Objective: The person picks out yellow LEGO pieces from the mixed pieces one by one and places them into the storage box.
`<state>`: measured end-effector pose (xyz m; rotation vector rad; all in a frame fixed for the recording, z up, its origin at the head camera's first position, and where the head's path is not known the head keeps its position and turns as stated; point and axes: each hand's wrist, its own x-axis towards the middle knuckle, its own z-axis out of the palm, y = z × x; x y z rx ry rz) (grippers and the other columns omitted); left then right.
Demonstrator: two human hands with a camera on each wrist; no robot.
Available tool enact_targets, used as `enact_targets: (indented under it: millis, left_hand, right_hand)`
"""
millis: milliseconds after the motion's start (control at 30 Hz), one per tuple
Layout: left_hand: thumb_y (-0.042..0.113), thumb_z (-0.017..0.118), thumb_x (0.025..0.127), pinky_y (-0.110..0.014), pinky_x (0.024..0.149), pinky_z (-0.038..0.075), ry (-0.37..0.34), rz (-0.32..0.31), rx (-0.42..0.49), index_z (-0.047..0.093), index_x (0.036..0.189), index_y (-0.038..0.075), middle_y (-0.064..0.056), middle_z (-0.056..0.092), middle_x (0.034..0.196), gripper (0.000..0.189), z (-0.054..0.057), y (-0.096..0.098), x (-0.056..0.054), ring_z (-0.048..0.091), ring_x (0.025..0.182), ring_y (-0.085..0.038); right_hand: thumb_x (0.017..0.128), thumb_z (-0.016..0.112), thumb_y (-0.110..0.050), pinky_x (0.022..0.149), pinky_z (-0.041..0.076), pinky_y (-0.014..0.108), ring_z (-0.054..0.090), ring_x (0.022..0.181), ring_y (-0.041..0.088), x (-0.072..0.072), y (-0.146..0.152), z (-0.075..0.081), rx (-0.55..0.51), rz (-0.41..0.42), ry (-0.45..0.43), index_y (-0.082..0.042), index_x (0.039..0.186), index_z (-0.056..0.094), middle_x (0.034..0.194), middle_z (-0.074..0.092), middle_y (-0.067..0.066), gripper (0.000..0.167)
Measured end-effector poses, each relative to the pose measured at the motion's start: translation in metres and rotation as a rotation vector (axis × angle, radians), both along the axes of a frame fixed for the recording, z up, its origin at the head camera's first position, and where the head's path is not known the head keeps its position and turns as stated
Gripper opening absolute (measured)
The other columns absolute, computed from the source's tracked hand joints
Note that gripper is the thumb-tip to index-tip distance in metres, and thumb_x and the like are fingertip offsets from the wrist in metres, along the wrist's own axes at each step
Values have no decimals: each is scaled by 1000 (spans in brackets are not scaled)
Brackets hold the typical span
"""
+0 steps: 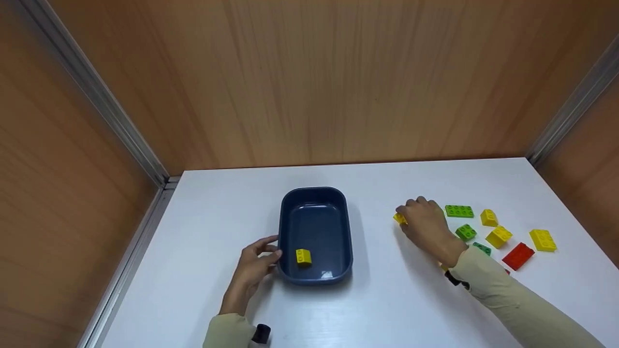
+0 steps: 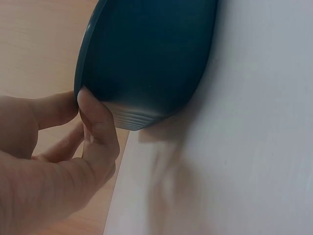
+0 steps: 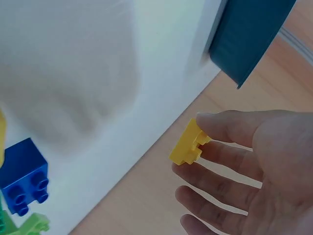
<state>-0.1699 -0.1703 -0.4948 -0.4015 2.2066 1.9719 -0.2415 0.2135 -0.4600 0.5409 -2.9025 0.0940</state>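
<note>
A dark blue tray [image 1: 316,227] stands on the white table, one yellow toy brick [image 1: 303,257] lying inside near its lower left corner. At the tray's left side, my left hand [image 1: 258,263] pinches the rim; in the left wrist view the thumb and fingers [image 2: 98,117] close on that edge. To the right of the tray, my right hand [image 1: 425,224] holds another yellow brick [image 3: 188,142] between thumb and fingertips, raised above the table in the right wrist view.
Loose bricks lie on the right of the table: a green one [image 1: 459,211], a red one [image 1: 518,256], a yellow one [image 1: 543,240] and several more. A blue brick [image 3: 24,171] shows in the right wrist view. Wooden panels [image 1: 329,87] enclose the table's back and sides.
</note>
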Motion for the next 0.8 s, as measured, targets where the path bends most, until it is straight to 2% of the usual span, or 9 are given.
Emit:
enact_targets:
  millis: [467,800]
  left_hand:
    - [2,68,101,-34,75,55,-6,6,-1,60,146,0,-16,61,119,46,1,0,0,62,86,-20]
    - [2,68,100,-35,77,54,-7,9,1,61,145,0,-16,60,119,45,1,1,0,61,87,-20]
  right_hand:
    - [82,90,-7,85,60,49,69,91,33,3,-30,7,28,98,107,-2,109,81,98,77,16,29]
    - [83,90,-10,90,59,49,68,94,33,6,-42,13,18,130,112,-4,112,80,102,76,15,31]
